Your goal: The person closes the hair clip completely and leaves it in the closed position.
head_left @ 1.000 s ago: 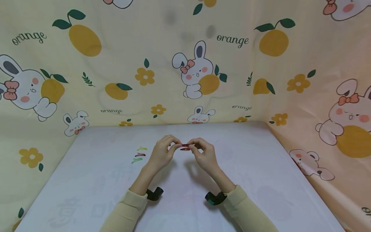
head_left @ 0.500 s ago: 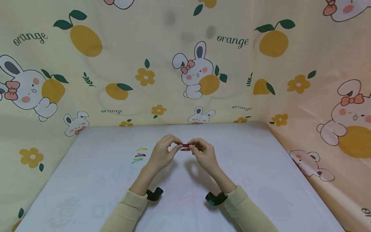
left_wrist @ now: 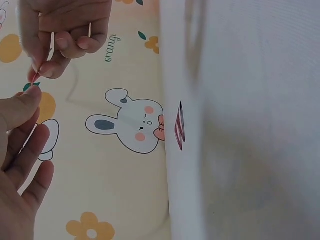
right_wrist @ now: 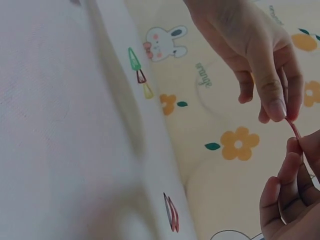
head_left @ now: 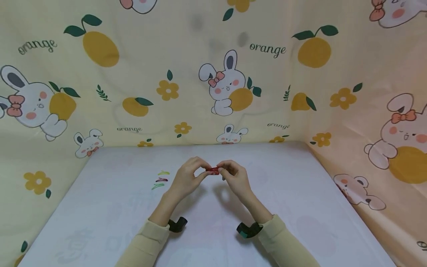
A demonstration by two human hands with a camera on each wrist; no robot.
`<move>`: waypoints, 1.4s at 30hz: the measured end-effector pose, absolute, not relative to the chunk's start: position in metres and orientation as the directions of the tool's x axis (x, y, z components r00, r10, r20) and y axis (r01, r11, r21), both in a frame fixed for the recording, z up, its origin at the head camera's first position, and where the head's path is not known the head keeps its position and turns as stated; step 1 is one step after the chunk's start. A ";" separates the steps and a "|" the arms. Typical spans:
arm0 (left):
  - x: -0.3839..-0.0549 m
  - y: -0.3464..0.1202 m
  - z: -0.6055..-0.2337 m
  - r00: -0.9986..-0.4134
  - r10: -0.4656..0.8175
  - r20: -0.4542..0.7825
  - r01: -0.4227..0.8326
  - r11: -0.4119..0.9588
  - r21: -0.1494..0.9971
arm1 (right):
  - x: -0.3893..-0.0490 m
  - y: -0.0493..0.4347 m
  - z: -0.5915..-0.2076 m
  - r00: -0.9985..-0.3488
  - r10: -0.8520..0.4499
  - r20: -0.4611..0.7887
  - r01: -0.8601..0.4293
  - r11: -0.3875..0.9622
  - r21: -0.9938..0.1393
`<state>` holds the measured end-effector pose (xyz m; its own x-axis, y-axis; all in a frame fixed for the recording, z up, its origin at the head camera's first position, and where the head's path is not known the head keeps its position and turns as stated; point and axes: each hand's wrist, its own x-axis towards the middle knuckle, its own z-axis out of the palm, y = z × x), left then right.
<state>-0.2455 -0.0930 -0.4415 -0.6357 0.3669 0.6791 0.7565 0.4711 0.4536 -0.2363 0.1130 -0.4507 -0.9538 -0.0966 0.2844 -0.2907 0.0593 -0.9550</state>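
Note:
In the head view, a red snap hair clip [head_left: 212, 169] is held in the air between both hands. My left hand [head_left: 187, 177] pinches its left end between thumb and index finger. At the other end, my right hand [head_left: 235, 177] pinches it in the same way. From the right wrist view, the held clip looks like a thin, slightly bent strip, its ends hidden by fingertips. A second red snap hair clip [left_wrist: 180, 127] lies on the white table below the hands, touched by neither.
Left of the hands on the table lie a yellow clip [head_left: 164, 172], a dark red clip [head_left: 161, 180] and a green clip [head_left: 158, 186], in a short column. Behind the table [head_left: 283, 207] hangs a cloth [head_left: 140, 66] printed with rabbits and oranges.
Both hands keep their pinch on the red hair clip and barely move. The held clip appears slightly lower and closer to the clip below it. The head view has tilted up a little.

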 end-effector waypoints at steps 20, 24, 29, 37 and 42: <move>-0.249 -0.094 -0.449 -0.695 0.369 0.617 0.697 0.554 0.455 | -0.238 0.119 -0.452 -0.917 -0.176 0.358 -0.399 0.373 -0.838; -0.258 -0.089 -0.453 -0.706 0.394 0.589 0.691 0.565 0.450 | -0.246 0.125 -0.458 -0.903 -0.194 0.384 -0.430 0.452 -0.782; -0.267 -0.085 -0.454 -0.735 0.427 0.527 0.666 0.600 0.443 | -0.255 0.130 -0.462 -0.900 -0.205 0.384 -0.434 0.492 -0.755; -0.280 -0.082 -0.459 -0.790 0.491 0.368 0.611 0.681 0.404 | -0.263 0.132 -0.470 -0.932 -0.221 0.287 -0.362 0.549 -0.753; -0.286 -0.081 -0.463 -0.795 0.537 0.281 0.606 0.705 0.367 | -0.269 0.131 -0.476 -0.951 -0.236 0.201 -0.303 0.579 -0.756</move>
<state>-0.2863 -0.0810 -0.4634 -0.7952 0.5374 0.2809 0.6064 0.7053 0.3672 -0.2692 0.1310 -0.4757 -0.9509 -0.2355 0.2009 -0.3034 0.5795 -0.7564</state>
